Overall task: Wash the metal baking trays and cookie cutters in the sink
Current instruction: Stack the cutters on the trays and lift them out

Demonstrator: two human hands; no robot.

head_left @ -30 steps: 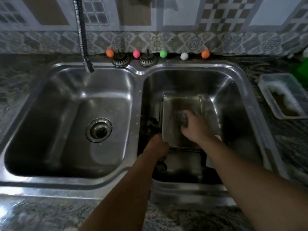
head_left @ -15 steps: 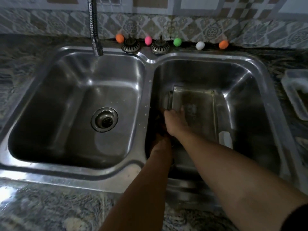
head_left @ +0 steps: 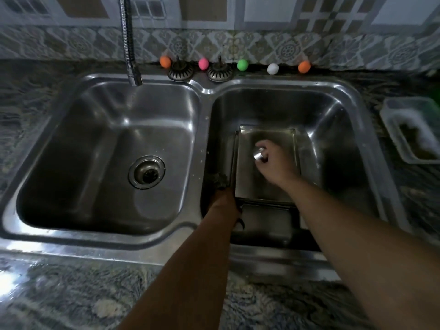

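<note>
In the right basin [head_left: 338, 120] of a steel double sink lies a metal baking tray [head_left: 266, 186], with another tray [head_left: 266, 225] partly under its near end. Over the upper tray, my right hand [head_left: 277, 161] pinches a small shiny round cookie cutter [head_left: 259, 154]. My left hand [head_left: 225, 198] is low at the tray's near left corner, fingers curled around a dark wavy-edged object [head_left: 220, 181] by the basin wall. The dim light hides what that object is.
The left basin holds only its drain [head_left: 147, 172], with the faucet [head_left: 133, 72] hanging over its back edge. Two strainer plugs [head_left: 180, 71] and several coloured balls [head_left: 242, 65] line the back ledge. A clear plastic container [head_left: 412, 132] sits on the counter at right.
My right hand moved from the tray's left rim to over the tray's middle and now holds the round cutter. My left hand stayed at the near left corner.
</note>
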